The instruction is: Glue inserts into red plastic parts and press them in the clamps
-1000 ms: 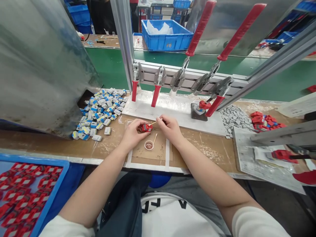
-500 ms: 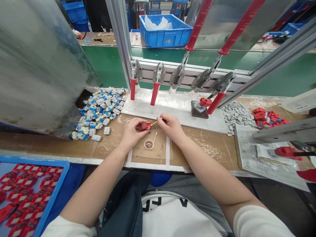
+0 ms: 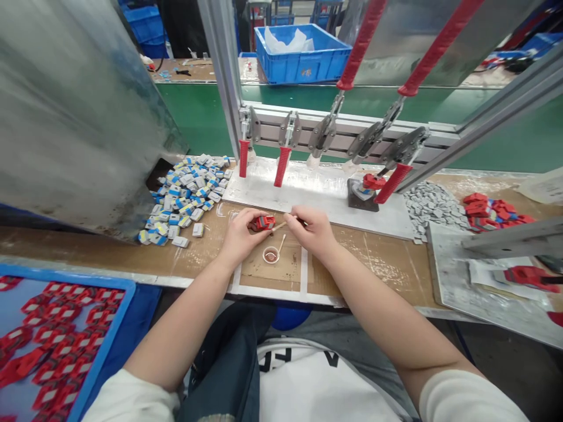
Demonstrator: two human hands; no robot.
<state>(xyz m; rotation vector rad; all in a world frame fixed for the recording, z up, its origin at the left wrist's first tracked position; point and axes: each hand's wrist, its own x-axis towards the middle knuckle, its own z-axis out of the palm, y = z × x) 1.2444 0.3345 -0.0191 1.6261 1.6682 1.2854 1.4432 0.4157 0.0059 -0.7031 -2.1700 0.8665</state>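
In the head view, my left hand (image 3: 241, 237) pinches the red part (image 3: 266, 222) just beyond the small cup (image 3: 271, 255); my right hand (image 3: 313, 230) grasps a thin stick (image 3: 280, 226), its end close against the part (contact I can't confirm). I judge this a dabbing step; the next stroke calls for a steady hold, light touch.

The held part (image 3: 265, 223) is red with dark grey, the held stick (image 3: 280, 226) pale tan. The cup (image 3: 271, 263) is white-rimmed, brownish inside. White strip (image 3: 281, 294) lines the brown worktop's (image 3: 369, 266) front edge. Toward its left end, blocks (image 3: 187, 192) are whitish grey with blue and yellow patches; toward its right end, chips (image 3: 433, 206) are plain grey. Clamp handles (image 3: 282, 167) are red, the tray (image 3: 128, 291) blue.
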